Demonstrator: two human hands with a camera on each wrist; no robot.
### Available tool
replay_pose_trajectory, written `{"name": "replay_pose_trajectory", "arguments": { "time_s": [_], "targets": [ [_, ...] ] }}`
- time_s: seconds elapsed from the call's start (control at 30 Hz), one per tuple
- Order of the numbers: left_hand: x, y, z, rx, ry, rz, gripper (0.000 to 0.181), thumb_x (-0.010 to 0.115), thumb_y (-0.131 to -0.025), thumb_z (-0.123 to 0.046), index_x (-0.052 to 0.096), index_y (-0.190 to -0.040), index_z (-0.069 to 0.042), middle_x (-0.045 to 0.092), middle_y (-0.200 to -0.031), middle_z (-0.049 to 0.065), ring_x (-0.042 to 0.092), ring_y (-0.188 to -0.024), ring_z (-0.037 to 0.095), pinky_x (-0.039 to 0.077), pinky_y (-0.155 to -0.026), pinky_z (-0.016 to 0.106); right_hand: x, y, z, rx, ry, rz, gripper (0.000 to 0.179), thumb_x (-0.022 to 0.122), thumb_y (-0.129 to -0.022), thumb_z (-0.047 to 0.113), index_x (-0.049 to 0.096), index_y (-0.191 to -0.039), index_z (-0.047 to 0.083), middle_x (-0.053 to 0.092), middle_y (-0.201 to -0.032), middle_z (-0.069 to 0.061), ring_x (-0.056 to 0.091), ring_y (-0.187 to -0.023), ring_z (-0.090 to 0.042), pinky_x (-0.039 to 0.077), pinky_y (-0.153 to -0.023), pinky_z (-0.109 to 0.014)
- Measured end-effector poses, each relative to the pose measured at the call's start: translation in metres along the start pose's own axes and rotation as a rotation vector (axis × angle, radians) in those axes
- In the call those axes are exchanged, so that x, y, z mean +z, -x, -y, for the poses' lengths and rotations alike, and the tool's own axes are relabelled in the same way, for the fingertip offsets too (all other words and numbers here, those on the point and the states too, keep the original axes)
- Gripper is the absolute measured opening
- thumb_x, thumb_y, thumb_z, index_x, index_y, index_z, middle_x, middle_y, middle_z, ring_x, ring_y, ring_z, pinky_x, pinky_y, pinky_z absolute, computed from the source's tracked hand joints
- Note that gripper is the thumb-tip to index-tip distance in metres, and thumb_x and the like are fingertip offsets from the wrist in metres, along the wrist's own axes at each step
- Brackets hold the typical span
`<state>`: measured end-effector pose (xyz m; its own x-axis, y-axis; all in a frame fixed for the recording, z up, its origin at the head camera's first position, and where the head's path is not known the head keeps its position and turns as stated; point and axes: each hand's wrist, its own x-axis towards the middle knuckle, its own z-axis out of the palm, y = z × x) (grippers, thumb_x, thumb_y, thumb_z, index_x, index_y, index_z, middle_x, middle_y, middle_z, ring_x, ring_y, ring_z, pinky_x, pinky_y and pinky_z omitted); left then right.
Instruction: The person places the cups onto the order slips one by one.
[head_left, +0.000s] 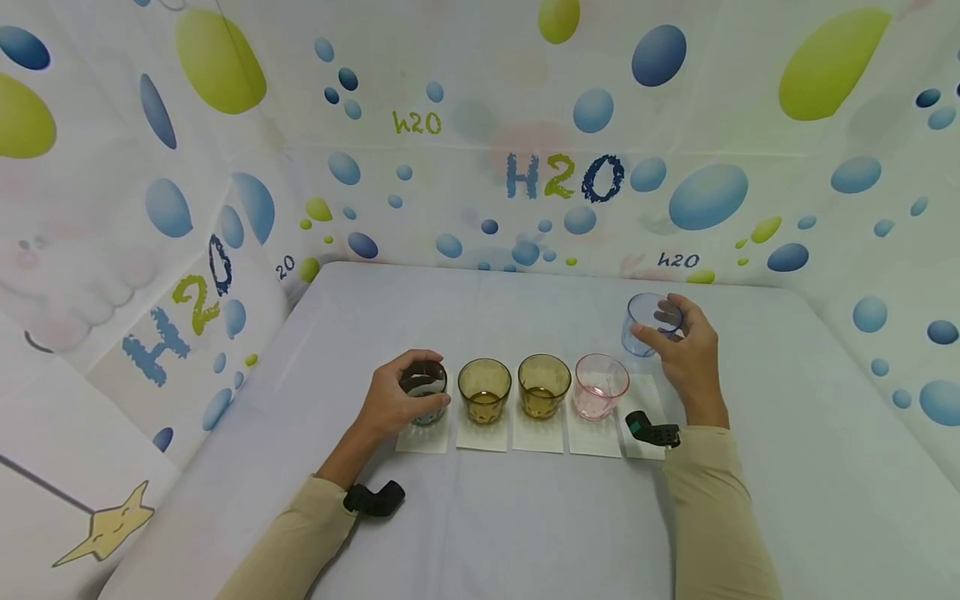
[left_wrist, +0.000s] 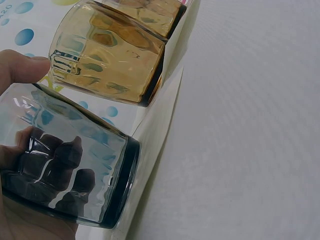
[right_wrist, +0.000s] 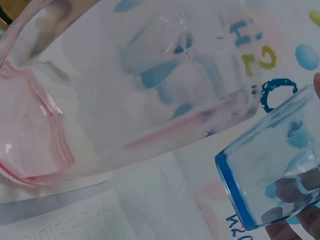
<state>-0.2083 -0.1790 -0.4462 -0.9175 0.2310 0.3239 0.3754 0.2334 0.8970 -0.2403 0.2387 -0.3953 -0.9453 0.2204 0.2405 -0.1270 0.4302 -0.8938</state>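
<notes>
My left hand [head_left: 386,402] grips a dark smoky-blue glass [head_left: 426,382], thumb toward me and fingers round the far side. That glass stands on the leftmost white paper card [head_left: 422,442]; the left wrist view shows fingers through its wall. My right hand [head_left: 693,362] holds a light blue glass [head_left: 637,333] between thumb and fingers, behind the rightmost card [head_left: 645,392]. In the right wrist view the blue glass [right_wrist: 255,170] is tilted. Between the hands stand two amber glasses [head_left: 484,402] [head_left: 543,398] and a pink-tinted glass [head_left: 598,396], each on its own card.
A white cloth covers the table [head_left: 525,525]. Behind it and at the sides hangs a printed curtain [head_left: 480,100] with blue and green drops. Black wrist cameras are strapped to the left wrist [head_left: 375,499] and the right wrist [head_left: 652,431].
</notes>
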Motion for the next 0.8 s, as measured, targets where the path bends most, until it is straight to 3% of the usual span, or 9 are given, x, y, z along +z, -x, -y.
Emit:
{"name": "replay_pose_trajectory", "arguments": {
  "time_s": [0.3,0.8],
  "targets": [
    [0.000,0.001,0.001,-0.007,-0.008,-0.003,0.055,0.085,-0.078,-0.008,0.062,-0.127,0.002,0.068,-0.112,0.014,0.066,-0.106,0.030,0.054,-0.098,0.048,-0.006,0.002,0.012,-0.055,-0.013,-0.031,0.079,0.081,-0.088,0.031,0.041,-0.153,0.007,0.057,-0.143,-0.011,0.054,-0.128,-0.024,0.045,-0.096,-0.019],
    [0.000,0.000,0.000,-0.010,0.005,0.000,0.056,0.086,-0.078,-0.007,0.062,-0.128,0.003,0.068,-0.113,0.014,0.066,-0.106,0.030,0.054,-0.098,0.048,-0.013,0.006,0.027,-0.129,-0.070,-0.069,0.073,0.084,-0.085,0.018,0.048,-0.148,0.007,0.060,-0.138,-0.015,0.058,-0.119,-0.016,0.047,-0.093,-0.017]
  ]
}}
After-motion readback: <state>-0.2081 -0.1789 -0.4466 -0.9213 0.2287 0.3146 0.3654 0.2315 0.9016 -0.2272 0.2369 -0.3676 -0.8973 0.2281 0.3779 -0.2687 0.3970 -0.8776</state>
